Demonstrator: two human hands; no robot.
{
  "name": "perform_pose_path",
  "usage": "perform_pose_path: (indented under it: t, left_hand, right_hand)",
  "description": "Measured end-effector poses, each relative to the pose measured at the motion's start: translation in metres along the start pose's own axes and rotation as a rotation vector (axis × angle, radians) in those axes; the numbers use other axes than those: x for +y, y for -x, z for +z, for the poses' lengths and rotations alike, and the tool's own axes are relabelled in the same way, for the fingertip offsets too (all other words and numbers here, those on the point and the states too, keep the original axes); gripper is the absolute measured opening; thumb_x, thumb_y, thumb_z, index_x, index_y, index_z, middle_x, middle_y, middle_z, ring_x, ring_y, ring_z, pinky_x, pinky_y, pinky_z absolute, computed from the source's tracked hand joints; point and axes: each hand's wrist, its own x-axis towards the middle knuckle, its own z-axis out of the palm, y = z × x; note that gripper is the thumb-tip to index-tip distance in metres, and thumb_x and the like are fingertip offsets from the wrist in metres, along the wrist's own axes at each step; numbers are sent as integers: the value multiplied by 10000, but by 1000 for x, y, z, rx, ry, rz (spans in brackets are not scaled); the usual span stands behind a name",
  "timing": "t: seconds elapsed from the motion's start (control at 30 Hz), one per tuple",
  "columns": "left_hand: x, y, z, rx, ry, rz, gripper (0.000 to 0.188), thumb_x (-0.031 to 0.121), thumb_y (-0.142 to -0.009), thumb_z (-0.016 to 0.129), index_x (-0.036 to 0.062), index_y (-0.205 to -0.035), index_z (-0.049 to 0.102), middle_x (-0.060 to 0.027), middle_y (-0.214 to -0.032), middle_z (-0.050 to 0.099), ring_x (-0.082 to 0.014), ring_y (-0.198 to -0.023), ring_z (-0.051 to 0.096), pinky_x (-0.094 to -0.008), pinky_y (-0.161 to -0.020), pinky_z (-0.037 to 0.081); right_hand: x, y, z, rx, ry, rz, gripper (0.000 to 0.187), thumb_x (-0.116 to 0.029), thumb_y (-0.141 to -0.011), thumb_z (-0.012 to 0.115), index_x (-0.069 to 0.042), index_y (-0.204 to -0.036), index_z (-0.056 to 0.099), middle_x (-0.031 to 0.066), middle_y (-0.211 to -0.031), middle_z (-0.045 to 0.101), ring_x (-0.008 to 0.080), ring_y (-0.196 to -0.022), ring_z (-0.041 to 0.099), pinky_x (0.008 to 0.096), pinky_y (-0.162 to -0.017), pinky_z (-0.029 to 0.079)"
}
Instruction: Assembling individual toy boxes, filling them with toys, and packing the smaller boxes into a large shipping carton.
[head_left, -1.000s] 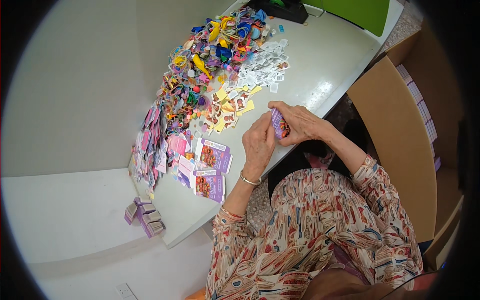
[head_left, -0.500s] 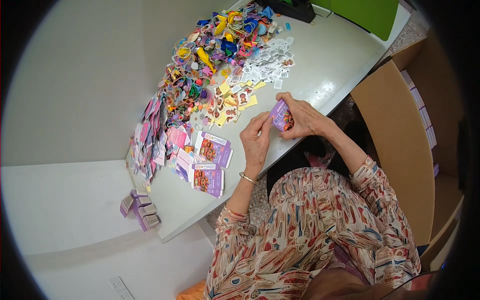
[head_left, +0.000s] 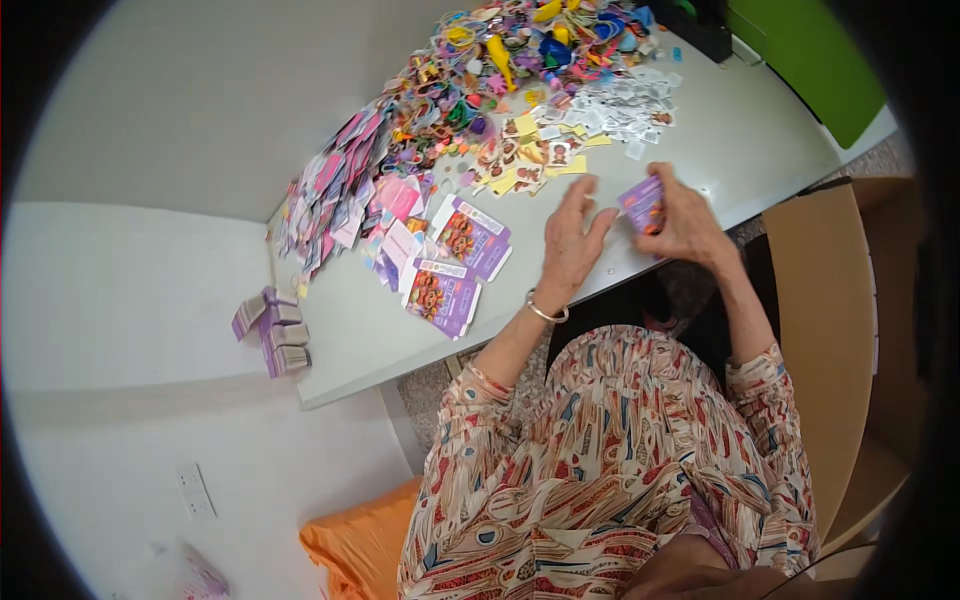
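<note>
A small purple printed box [head_left: 640, 205] is gripped by my right hand [head_left: 690, 222] over the near edge of the table. My left hand [head_left: 575, 240], a bracelet at its wrist, hovers just left of the box, fingers apart, touching nothing. Two flattened purple boxes, an upper one [head_left: 475, 238] and a lower one [head_left: 440, 298], lie to the left on the table. Loose stickers on yellow and white backing [head_left: 530, 160] are scattered beyond my left hand, with many small white packets [head_left: 620, 105] farther back.
A heap of colourful trinkets [head_left: 500, 60] runs along the wall. Folded pink-and-purple leaflets [head_left: 335, 175] pile up at the left. Bundled purple cartons [head_left: 275, 330] sit beside the table's left end. A large open cardboard carton [head_left: 825, 350] stands at my right; an orange bag [head_left: 365, 540] lies lower left.
My left hand has come away from the box and its fingers have spread. My right hand still holds the box. The whole view has shifted, so the table appears farther right and up.
</note>
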Motion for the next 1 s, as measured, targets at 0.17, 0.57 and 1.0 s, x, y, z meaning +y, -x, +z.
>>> perform_pose_path:
  t: [0.17, 0.57, 1.0]
  left_hand:
    - [-59, 9, -100, 90, -796, 358, 755, 423, -683, 795, -13, -1230, 511, -178, -1218, 537, -339, -1120, 489, -444, -934, 398]
    - [-86, 12, -144, 269, -691, 4, 348, 164, -738, 717, 44, -1050, 622, -103, -972, 620, -297, -985, 510, -443, -874, 350]
    - [19, 1, -66, 233, -482, 267, 196, 61, -790, 680, 86, -983, 662, -48, -866, 634, -246, -1000, 497, -388, -917, 328]
  right_hand:
    - [51, -3, -56, 167, 294, 68, 943, -296, -578, 734, -13, -1371, 310, 250, -1174, 533, 377, -993, 573, 406, -862, 464]
    - [-41, -5, 73, 246, 138, -281, 986, -369, -704, 795, 113, -1377, 261, 317, -1334, 403, 430, -1260, 392, 470, -1085, 293]
    - [-65, -19, 99, 210, -150, -49, 758, -303, -597, 810, 28, -1129, 385, 232, -967, 562, 392, -907, 576, 442, -781, 479]
